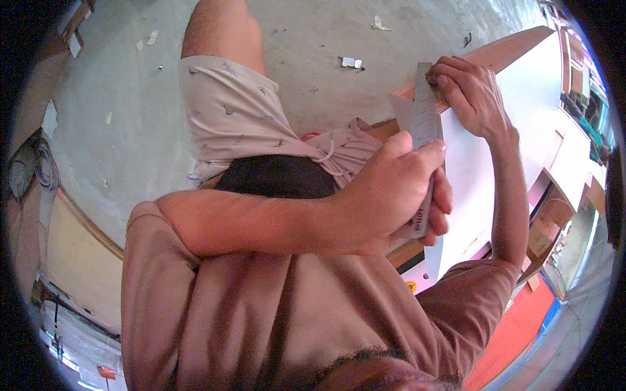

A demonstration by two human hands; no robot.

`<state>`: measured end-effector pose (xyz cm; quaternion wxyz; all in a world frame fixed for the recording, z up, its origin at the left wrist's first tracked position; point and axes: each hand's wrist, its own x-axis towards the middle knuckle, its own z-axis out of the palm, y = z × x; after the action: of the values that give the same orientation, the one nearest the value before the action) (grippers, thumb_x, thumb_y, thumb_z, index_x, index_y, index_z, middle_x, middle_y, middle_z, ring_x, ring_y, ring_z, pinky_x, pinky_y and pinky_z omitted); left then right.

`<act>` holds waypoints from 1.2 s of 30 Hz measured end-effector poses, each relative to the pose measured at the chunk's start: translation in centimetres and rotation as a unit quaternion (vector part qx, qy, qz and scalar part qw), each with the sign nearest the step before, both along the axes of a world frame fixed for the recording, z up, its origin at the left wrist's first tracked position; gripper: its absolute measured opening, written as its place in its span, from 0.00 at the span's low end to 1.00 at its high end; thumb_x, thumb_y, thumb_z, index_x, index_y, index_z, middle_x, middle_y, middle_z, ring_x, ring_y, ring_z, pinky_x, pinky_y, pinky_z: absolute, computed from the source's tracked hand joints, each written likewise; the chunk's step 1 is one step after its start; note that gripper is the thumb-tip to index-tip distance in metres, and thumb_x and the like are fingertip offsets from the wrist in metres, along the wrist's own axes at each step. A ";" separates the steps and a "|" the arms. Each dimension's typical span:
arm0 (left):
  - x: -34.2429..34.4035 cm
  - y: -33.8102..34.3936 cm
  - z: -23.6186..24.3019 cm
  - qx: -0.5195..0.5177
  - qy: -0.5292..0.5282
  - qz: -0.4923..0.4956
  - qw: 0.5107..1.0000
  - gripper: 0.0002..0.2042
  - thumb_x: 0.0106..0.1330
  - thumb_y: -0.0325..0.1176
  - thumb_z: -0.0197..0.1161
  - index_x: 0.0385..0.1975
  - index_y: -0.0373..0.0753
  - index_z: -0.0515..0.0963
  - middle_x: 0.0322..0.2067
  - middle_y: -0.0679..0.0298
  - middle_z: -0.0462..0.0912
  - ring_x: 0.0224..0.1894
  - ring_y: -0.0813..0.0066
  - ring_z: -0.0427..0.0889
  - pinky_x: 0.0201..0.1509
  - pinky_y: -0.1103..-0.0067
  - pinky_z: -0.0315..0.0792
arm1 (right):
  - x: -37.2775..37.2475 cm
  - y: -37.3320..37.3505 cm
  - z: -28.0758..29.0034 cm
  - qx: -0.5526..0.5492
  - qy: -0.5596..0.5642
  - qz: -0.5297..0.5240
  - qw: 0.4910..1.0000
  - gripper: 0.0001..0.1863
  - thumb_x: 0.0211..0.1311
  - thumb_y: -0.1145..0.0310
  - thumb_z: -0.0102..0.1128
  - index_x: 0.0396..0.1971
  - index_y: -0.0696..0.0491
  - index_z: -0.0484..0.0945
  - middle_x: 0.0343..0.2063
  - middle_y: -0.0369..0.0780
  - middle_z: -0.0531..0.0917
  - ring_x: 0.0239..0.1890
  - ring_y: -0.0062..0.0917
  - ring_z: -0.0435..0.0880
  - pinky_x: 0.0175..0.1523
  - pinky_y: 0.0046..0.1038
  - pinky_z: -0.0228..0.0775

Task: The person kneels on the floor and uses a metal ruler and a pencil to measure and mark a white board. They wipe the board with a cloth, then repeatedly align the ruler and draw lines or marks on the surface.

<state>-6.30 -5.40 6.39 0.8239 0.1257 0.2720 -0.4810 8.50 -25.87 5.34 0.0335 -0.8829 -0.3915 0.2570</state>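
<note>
A long grey metal ruler lies at a slant across the near-left end of a white-faced panel with a brown edge. My left hand reaches across my body and is wrapped round the ruler's near end, fingers closed over it. At the ruler's far end, my right hand is closed, with bent fingertips against the ruler beside the panel's brown edge. Anything small under those fingertips is hidden.
Scraps of paper lie on the grey floor. A coil of cable hangs at the left, above a pale board. Open cardboard boxes and a red surface are at the right.
</note>
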 end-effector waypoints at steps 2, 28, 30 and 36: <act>0.5 -0.9 0.4 -0.060 0.002 0.018 0.998 0.21 0.77 0.51 0.52 0.27 0.40 0.72 0.20 0.65 0.77 0.16 0.74 0.78 0.16 0.74 0.73 | 0.0 -0.1 0.0 0.000 -0.006 0.001 1.000 0.19 0.69 0.61 0.44 0.35 0.60 0.79 0.36 0.49 0.81 0.40 0.51 0.81 0.46 0.49 0.73; 0.6 2.4 -0.3 0.019 -0.053 -0.070 0.996 0.24 0.78 0.54 0.52 0.24 0.42 0.71 0.17 0.67 0.73 0.13 0.76 0.76 0.14 0.77 0.72 | -0.6 -0.2 -0.1 0.015 -0.051 -0.001 0.999 0.20 0.68 0.61 0.48 0.41 0.60 0.84 0.44 0.51 0.86 0.42 0.51 0.84 0.48 0.48 0.76; 0.6 2.6 -0.5 -0.028 -0.068 -0.075 0.994 0.18 0.78 0.49 0.53 0.31 0.40 0.69 0.21 0.63 0.77 0.17 0.71 0.80 0.16 0.73 0.76 | -0.6 -0.2 -0.3 0.039 -0.074 0.000 0.996 0.19 0.68 0.60 0.48 0.41 0.60 0.84 0.44 0.50 0.86 0.42 0.51 0.84 0.47 0.48 0.76; 0.5 2.1 0.2 -0.059 -0.061 -0.019 0.996 0.25 0.78 0.54 0.51 0.22 0.42 0.71 0.20 0.65 0.76 0.14 0.76 0.78 0.14 0.77 0.74 | -0.5 -0.3 -0.5 0.008 -0.040 -0.003 0.999 0.20 0.69 0.60 0.48 0.40 0.60 0.83 0.42 0.50 0.85 0.41 0.51 0.83 0.46 0.48 0.76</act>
<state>-5.76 -3.26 6.60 0.8354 0.1114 0.1900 -0.5035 8.00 -26.19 4.87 0.0262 -0.8934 -0.3917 0.2185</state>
